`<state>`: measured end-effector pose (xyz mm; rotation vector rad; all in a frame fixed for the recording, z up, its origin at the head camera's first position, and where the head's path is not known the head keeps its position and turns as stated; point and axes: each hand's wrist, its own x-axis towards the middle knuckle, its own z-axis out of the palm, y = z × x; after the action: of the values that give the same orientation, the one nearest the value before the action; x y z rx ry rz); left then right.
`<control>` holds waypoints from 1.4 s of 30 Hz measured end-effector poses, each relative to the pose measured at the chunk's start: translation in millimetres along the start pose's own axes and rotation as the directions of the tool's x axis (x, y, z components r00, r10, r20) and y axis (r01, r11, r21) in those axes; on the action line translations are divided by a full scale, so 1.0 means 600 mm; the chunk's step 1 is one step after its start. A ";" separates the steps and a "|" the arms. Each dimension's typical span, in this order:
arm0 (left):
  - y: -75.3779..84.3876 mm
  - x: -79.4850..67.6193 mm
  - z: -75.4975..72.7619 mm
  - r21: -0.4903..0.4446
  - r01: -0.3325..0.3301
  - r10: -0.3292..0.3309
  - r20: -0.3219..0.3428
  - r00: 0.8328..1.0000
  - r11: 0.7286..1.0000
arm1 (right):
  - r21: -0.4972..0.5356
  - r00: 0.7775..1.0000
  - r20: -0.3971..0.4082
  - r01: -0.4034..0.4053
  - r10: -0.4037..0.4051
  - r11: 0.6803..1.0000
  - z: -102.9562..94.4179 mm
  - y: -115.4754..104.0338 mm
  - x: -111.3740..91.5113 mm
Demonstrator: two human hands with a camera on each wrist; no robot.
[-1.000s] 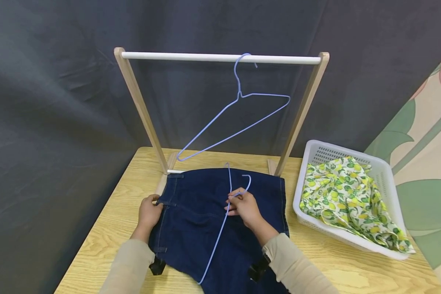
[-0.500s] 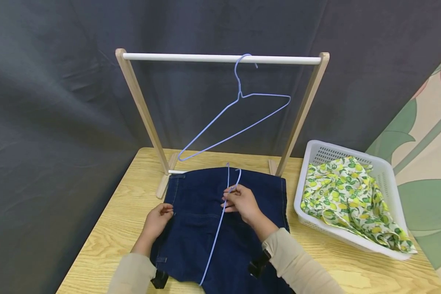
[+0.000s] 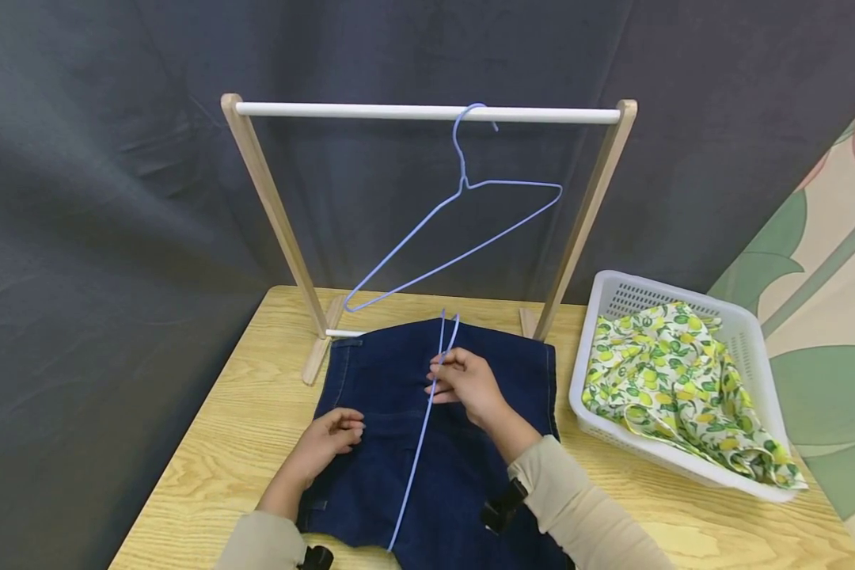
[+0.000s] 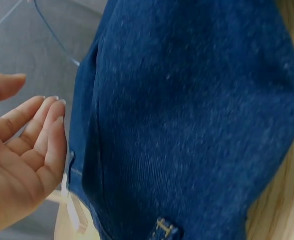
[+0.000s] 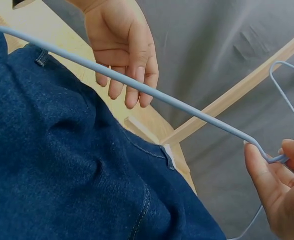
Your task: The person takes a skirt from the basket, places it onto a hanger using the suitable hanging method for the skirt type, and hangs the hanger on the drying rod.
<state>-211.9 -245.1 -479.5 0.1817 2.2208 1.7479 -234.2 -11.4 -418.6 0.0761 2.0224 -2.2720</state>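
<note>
My right hand (image 3: 466,384) pinches a light blue wire hanger (image 3: 415,467) at its neck, thumb against fingers, as the right wrist view shows as well. The hanger stands edge-on over dark blue denim bottoms (image 3: 499,443) with belt loops, spread on the table. One lower corner of the hanger points toward me. My left hand (image 3: 324,443) is left of the hanger, above the denim's left part; its fingers are loosely bent and hold nothing. In the left wrist view, the left hand (image 4: 27,150) is beside the denim (image 4: 186,110), apart from the cloth.
Behind the denim stands a wooden rack with a white rod (image 3: 370,110), from which a second blue hanger (image 3: 427,218) hangs. On the right, a white basket (image 3: 744,317) holds a lemon-print cloth (image 3: 673,388). A dark curtain (image 3: 114,198) is behind the wooden table (image 3: 214,412).
My left hand has let go of the denim's left edge and moved right, toward the hanger. The held hanger has turned, so its hook now looks narrower and lies further left.
</note>
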 end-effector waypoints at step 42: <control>0.052 -0.031 0.061 -0.464 -0.077 0.347 0.529 0.774 0.882 | 0.010 0.995 0.053 0.080 -0.081 0.997 0.019 -0.044 -0.007</control>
<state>-185.4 -209.0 -454.2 0.8036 1.3730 1.8910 -232.5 -19.6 -391.0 -0.0664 2.0258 -2.3028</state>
